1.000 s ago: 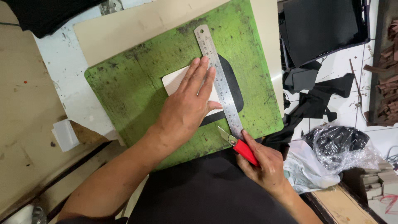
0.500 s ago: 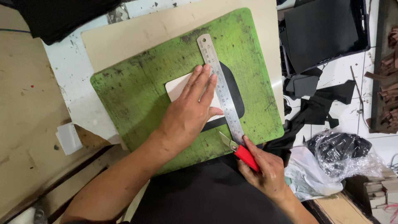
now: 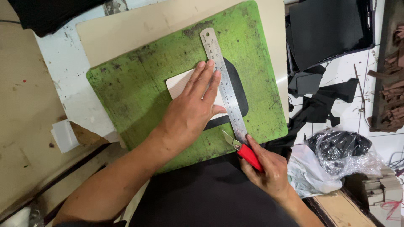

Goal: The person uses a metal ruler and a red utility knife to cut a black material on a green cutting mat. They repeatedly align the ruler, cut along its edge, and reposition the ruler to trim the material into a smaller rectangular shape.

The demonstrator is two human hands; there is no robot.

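Note:
My left hand (image 3: 194,110) lies flat, fingers spread, pressing a pale template card (image 3: 180,83) and a steel ruler (image 3: 223,82) onto a black sheet piece (image 3: 239,92) on the green cutting mat (image 3: 134,92). My right hand (image 3: 269,170) grips a red-handled utility knife (image 3: 246,153). Its blade tip sits on the mat at the near end of the ruler, just past the black piece's lower edge.
A beige board (image 3: 126,29) lies under the mat. Black offcuts (image 3: 320,96) and a black tray (image 3: 328,29) sit to the right on the tiled floor, with a plastic bag of black scraps (image 3: 341,149). A white block (image 3: 64,135) rests at the left.
The knife has slid along the ruler toward me, ending at its near end. My left hand stays pressed on the ruler and card; the view has shifted slightly.

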